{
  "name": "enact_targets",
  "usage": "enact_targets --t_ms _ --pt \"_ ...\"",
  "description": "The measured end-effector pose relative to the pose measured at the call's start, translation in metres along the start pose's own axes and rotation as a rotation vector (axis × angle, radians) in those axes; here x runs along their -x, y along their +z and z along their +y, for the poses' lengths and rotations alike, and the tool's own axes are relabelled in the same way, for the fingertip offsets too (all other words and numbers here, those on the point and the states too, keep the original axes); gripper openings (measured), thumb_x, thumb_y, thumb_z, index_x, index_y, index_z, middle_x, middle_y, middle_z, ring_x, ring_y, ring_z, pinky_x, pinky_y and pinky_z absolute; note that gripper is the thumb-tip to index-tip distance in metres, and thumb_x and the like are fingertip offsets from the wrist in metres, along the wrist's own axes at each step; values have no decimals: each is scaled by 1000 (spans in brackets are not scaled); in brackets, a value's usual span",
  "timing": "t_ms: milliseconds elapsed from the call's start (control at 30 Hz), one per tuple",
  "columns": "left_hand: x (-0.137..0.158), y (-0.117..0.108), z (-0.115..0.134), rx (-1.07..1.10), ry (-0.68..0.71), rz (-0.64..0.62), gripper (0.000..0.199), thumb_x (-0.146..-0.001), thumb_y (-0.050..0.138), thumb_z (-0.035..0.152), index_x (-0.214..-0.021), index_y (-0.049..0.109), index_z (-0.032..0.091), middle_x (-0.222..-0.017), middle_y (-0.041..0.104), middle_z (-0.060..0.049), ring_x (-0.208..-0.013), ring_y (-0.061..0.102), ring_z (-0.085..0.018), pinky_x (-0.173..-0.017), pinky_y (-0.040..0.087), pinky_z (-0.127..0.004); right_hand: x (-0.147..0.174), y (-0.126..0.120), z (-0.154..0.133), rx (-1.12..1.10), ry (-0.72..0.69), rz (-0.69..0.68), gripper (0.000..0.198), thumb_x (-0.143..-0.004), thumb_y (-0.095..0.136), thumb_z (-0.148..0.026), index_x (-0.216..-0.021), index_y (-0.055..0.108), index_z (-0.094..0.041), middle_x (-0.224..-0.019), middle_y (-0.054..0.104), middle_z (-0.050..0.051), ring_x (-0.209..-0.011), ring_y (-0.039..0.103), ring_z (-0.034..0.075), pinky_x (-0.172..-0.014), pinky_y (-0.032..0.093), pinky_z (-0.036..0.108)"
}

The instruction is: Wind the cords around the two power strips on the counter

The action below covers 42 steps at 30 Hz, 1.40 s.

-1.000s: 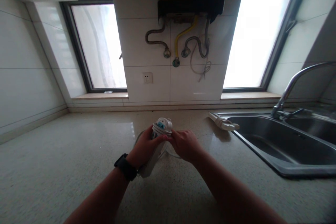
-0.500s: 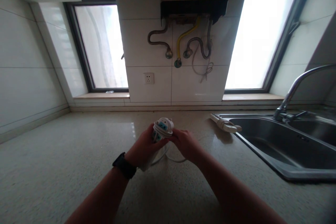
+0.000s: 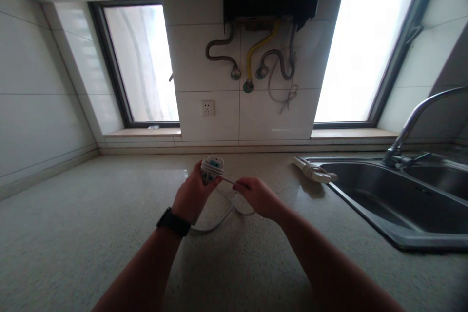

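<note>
My left hand, with a black watch on its wrist, is closed round a white power strip with blue-green parts on its face. Several turns of white cord are wound about the strip. A short stretch of that cord runs taut to my right hand, whose fingers pinch it. Below and between the hands, a loose loop of the cord hangs or lies over the speckled counter. The lower part of the strip is hidden behind my left hand.
Another white object with a cord wrapped round it lies at the left rim of the steel sink. A curved faucet rises behind the sink. On the tiled wall are a socket and a water heater with hoses.
The power strip and my left hand have shifted slightly left and away from me. The hands are farther apart, with cord stretched between them, and the loose loop shows wider.
</note>
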<state>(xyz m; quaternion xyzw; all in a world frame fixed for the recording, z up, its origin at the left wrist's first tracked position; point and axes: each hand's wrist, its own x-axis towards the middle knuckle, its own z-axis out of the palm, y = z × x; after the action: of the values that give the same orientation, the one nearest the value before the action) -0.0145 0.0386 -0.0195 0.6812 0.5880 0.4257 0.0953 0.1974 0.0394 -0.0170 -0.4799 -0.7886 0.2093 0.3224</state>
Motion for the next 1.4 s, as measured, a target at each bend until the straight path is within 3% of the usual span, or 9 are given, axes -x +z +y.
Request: enact_targets --t_ms 133,233,400,567,733,833,1067,1200,1400 --pt "-2 1 -9 -78 -38 -64 63 -83 68 63 -122 39 22 -115 70 -15 -96 72 -31 -74 50 -37 8 -14 -3 526 -253 53 19 -100 55 -25 -93 72 -19 -85 74 5 -77 64 17 -66 36 27" --pt "-1 0 -9 -110 40 -143 59 -81 70 63 -115 41 24 -111 71 -11 -95 71 -31 -72 49 -36 12 -21 -6 699 -406 40 19 -101 56 -28 -95 71 -19 -87 74 5 -81 64 18 -66 36 28" --pt "7 -3 4 -249 212 -227 54 -86 68 57 -123 45 25 -118 71 -10 -99 70 -32 -73 48 -36 16 -30 -9 803 -613 101 14 -98 64 -30 -90 71 -21 -84 72 3 -83 59 19 -64 34 29" --pt "15 -3 20 -368 391 -382 56 -87 69 54 -130 50 25 -117 72 -10 -98 72 -32 -74 49 -36 17 -39 -7 685 -708 110 14 -94 69 -34 -88 73 -22 -79 71 1 -80 58 19 -65 36 30" --pt "22 -2 28 -281 572 -545 67 -74 77 64 -125 56 27 -110 75 -7 -94 73 -31 -72 50 -34 17 -47 -5 369 -677 24 15 -88 76 -37 -88 77 -22 -75 70 0 -75 59 16 -67 39 27" --pt "25 1 31 -187 665 -627 67 -77 74 63 -129 55 27 -114 74 -6 -94 73 -29 -71 51 -33 15 -47 -3 103 -629 -68 20 -83 80 -41 -85 79 -21 -69 67 -1 -70 59 14 -67 41 25" --pt "32 3 32 -108 760 -642 65 -75 71 64 -123 60 21 -107 74 -10 -91 73 -29 -75 54 -35 7 -35 12 -399 -363 -248 30 -73 85 -48 -79 79 -19 -72 69 1 -67 61 14 -64 46 24" --pt "34 1 30 -18 741 -591 69 -68 74 67 -116 62 19 -98 74 -9 -84 71 -27 -73 53 -35 1 -29 23 -525 -190 -254 28 -74 82 -42 -75 72 -16 -70 67 0 -65 58 14 -64 46 25" --pt "28 -3 27 208 549 -429 62 -71 81 49 -122 59 21 -111 72 -9 -96 68 -25 -85 51 -37 2 -18 16 -466 -226 -135 13 -79 67 -28 -80 65 -16 -71 61 -1 -67 54 13 -63 43 24"
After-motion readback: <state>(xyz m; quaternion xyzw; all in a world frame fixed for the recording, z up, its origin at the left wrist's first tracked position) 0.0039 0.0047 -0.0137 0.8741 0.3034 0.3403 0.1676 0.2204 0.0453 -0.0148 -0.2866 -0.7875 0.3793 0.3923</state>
